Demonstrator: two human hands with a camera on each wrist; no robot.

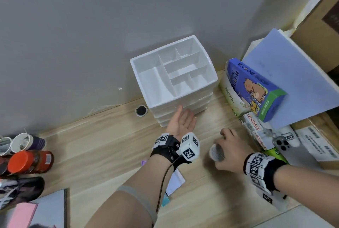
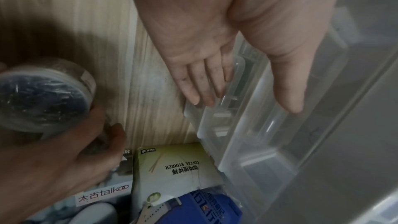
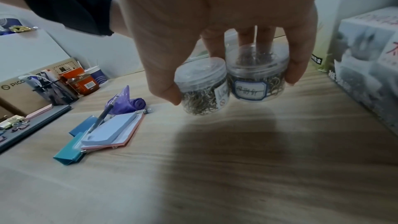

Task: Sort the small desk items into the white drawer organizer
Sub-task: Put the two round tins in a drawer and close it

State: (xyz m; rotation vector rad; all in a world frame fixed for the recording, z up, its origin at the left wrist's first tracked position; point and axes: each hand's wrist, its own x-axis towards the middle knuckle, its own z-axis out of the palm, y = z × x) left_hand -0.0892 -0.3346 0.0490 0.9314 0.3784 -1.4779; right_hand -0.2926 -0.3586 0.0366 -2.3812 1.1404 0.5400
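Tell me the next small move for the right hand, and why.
Probably lift the two clear jars up and over to the white organizer. The right hand grips both above the desk, the top tray's compartments look empty, and the left hand rests open by its drawers.

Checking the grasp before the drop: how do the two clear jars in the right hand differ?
The left jar sits lower and tilts, pinched by the thumb; the right jar sits higher and more upright, against the outer finger. The right jar's blue-bordered label faces the wrist camera; the left jar's label is turned sideways. Both are small, clear, lidded, filled with metal clips and held off the desk by the right hand.
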